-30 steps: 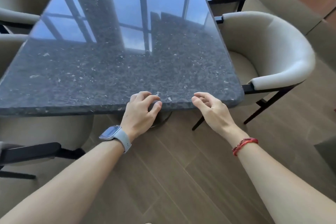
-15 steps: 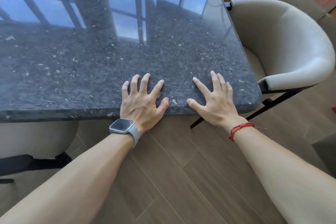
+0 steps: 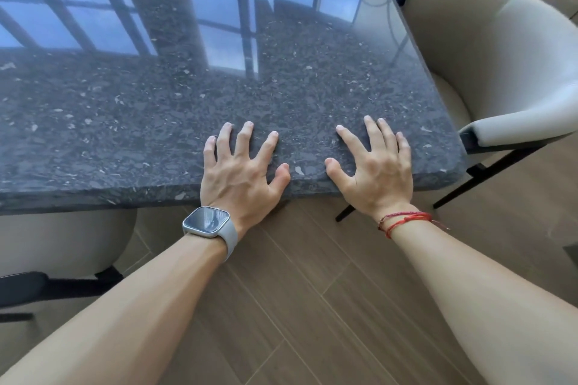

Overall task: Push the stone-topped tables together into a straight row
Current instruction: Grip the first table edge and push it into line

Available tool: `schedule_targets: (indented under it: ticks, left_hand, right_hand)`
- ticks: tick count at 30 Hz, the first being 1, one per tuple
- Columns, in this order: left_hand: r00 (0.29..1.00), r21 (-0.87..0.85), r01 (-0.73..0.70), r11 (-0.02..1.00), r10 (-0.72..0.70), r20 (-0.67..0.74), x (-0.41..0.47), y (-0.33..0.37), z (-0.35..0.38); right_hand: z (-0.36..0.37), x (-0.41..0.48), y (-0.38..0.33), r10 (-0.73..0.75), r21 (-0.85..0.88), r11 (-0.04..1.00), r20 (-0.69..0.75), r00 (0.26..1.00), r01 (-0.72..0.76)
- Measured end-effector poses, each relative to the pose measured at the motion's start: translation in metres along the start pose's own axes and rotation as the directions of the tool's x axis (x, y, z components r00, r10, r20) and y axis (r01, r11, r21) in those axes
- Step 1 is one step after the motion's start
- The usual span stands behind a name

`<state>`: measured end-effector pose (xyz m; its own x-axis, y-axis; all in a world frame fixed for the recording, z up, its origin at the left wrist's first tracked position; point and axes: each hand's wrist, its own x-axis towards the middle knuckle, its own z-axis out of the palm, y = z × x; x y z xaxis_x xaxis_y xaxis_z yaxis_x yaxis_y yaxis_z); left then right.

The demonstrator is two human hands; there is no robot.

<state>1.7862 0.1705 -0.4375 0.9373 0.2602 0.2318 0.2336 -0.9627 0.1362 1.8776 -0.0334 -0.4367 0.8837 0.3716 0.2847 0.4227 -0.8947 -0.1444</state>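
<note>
1. Dark speckled stone table [image 3: 140, 122]: one top in view, polished, mirroring window bars and sky. It fills the upper half of the head view. Its near edge runs across in front of the person, and its rounded near-right corner sits just beside a chair arm.
2. Left hand [image 3: 240, 175]: laid flat on the stone at the near edge, fingers straight and spread, thumb against the rim. It grasps nothing.
3. Right hand [image 3: 378, 172]: also flat on the top, nearer the right corner, fingers straight and slightly fanned, heel of the palm at the edge. It grasps nothing. The two hands lie near each other but apart.
4. Grey-strapped watch [image 3: 208, 222] on the left wrist; red cord bracelet [image 3: 403, 219] on the right wrist.
5. Cream tub chair [image 3: 506, 50] on black legs stands close along the table's right side.
6. Second cream chair [image 3: 62, 244], partly under the near-left edge.
7. Brown wood-look plank floor [image 3: 312, 306] below both forearms.
</note>
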Motion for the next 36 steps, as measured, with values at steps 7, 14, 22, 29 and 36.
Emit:
schedule_targets:
  ticks: [7,14,22,29,36]
  left_hand:
    - [0.996,0.032,0.085,0.996,-0.085,0.004,0.001,0.016,0.002]
    - [0.992,0.093,0.096,0.991,-0.088,-0.094,-0.003,0.017,0.009]
    - [0.991,0.09,0.094,0.992,-0.085,-0.099,-0.003,0.02,0.009]
    - [0.992,0.082,0.096,0.992,-0.088,-0.096,-0.001,0.02,0.008]
    - [0.991,0.07,0.091,0.993,-0.084,-0.106,-0.001,0.019,0.009]
  right_hand:
    - [0.005,-0.001,0.002,0.008,0.02,1.0,-0.019,1.0,-0.008]
    - [0.016,-0.004,0.006,0.001,0.061,0.998,-0.136,0.991,0.007]
    - [0.015,-0.005,0.008,-0.011,0.061,0.998,-0.137,0.991,0.02]
    - [0.012,-0.004,0.005,-0.01,0.055,0.998,-0.137,0.99,0.018]
    - [0.014,-0.005,0.006,-0.012,0.048,0.999,-0.141,0.99,0.019]
